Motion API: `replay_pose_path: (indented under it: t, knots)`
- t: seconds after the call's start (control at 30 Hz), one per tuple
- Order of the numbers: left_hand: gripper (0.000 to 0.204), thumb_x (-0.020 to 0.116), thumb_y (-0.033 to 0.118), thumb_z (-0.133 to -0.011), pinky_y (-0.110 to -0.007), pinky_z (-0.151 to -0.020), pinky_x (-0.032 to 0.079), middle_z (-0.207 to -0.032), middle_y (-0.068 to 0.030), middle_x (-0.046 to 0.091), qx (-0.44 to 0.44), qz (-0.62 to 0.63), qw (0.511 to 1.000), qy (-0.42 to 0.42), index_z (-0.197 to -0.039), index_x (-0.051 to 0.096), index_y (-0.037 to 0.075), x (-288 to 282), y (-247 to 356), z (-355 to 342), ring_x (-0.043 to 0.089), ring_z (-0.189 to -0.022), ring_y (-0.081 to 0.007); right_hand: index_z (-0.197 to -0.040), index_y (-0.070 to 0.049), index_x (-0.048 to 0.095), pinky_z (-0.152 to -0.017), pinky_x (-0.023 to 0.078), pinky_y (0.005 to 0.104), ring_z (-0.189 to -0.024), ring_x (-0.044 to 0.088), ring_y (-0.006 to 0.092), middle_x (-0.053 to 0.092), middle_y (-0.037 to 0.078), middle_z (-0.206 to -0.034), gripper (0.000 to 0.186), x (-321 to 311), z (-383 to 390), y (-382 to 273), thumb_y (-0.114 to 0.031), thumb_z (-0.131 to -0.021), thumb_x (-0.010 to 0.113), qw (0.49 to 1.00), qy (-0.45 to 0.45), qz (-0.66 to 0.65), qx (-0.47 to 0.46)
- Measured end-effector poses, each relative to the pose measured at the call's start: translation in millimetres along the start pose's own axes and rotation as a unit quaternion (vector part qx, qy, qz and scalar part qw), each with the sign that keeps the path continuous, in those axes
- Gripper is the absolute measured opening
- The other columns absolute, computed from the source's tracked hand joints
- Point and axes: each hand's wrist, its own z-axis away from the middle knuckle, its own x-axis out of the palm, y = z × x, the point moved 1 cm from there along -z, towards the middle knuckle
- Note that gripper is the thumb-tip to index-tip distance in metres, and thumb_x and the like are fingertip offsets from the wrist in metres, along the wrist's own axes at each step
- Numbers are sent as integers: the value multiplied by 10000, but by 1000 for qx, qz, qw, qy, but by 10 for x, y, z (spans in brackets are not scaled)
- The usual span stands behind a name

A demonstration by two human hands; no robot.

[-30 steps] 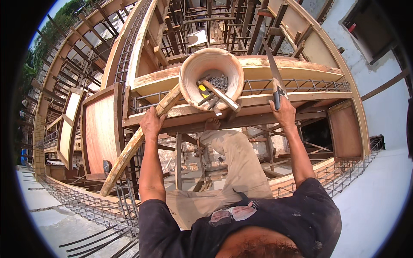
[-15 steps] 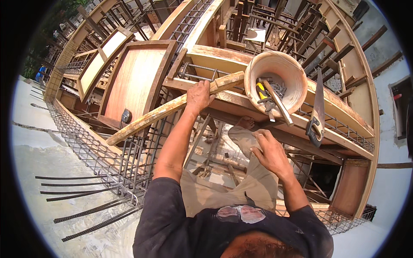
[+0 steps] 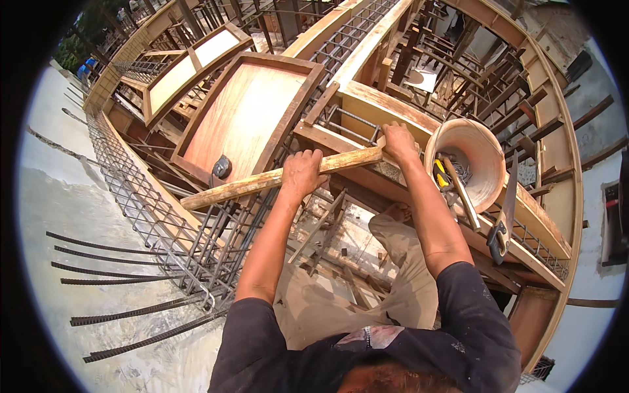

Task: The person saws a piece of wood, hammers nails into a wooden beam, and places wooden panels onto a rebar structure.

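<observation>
Wooden formwork (image 3: 242, 121) and rebar cages (image 3: 164, 229) spread below us. We grip a long plank (image 3: 262, 183) lying across the beam form's edge, our left hand (image 3: 303, 171) clamped mid-length, our right hand (image 3: 398, 141) closed on its end. Beside it sit a bowl (image 3: 473, 157) of tools and a saw (image 3: 503, 219).

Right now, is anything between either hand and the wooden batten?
Nothing visible. The left hand grips the wooden batten mid-length and the right hand holds its end, beside the round basin of tools.
</observation>
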Motion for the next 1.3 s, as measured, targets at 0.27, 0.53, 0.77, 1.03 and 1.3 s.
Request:
replay_pose_path:
  t: [0.27, 0.53, 0.77, 1.03, 1.3]
  knots:
    - [505, 860, 453, -694, -441, -787, 555, -928, -85, 657, -24, 32, 999, -8, -963, 608, 109, -30, 43, -38, 676, -914, -298, -1104, 45, 585, -670, 541, 376, -844, 656, 267, 672, 179, -997, 341, -511, -956, 367, -208, -904, 697, 820, 177, -513, 179]
    - [536, 850, 499, -693, -425, -799, 555, -935, -80, 669, -27, 33, 999, -16, -981, 620, 109, -28, 62, -78, 683, -930, -286, -977, 60, 655, -486, 541, 312, -665, 664, 219, 691, 157, -863, 219, 666, -1321, 77, -159, -960, 644, 735, 23, -625, 262]
    - [542, 850, 503, -698, -418, -800, 564, -942, -94, 678, -31, 34, 999, -20, -987, 629, 101, -29, 98, -78, 692, -928, -290, -1207, 56, 602, -803, 556, 383, -868, 698, 278, 690, 178, -1053, 352, 537, -977, 98, -169, -938, 643, 896, 244, -299, 221]
    - [581, 765, 612, -760, -428, -769, 573, -906, -137, 699, -4, 17, 999, -29, -1018, 629, 109, -35, -14, -147, 714, -893, -304, -1349, 35, 529, -919, 532, 328, -1069, 628, 200, 595, 143, -1229, 436, 179, 1014, -563, -94, -948, 641, 771, 292, -565, 26]
    - [782, 610, 748, -825, -477, -883, 547, -1017, -261, 720, -58, 104, 984, -129, -1106, 721, 27, -269, -1, -544, 701, -1000, -391, -1225, 17, 620, -719, 537, 282, -778, 666, 119, 659, 71, -961, 287, 1179, 2909, -496, -141, -986, 608, 741, -77, -662, 78]
